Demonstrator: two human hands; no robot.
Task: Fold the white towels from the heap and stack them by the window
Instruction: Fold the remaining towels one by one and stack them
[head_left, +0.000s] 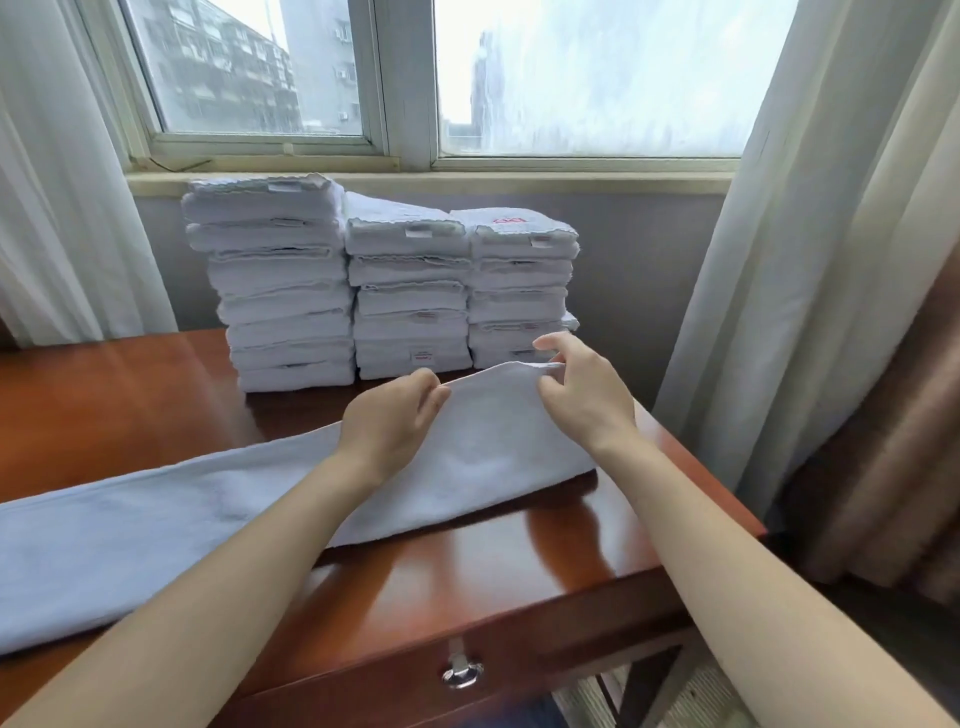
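Note:
A long white towel (171, 519) lies folded lengthwise across the wooden desk (519, 561), running from the left edge to the right side. Its right end is lifted off the desk. My left hand (387, 421) pinches the lifted short edge at its near corner. My right hand (579, 392) pinches the same edge at its far corner, index finger stretched out above it. Behind the hands, three stacks of folded white towels (410, 291) stand on the desk under the window (410, 130); the left stack is the tallest.
Curtains hang at both sides of the window, the right one (810, 260) close to the desk's right edge. A drawer with a metal pull (461, 673) sits in the desk front. The heap of unfolded towels is out of view.

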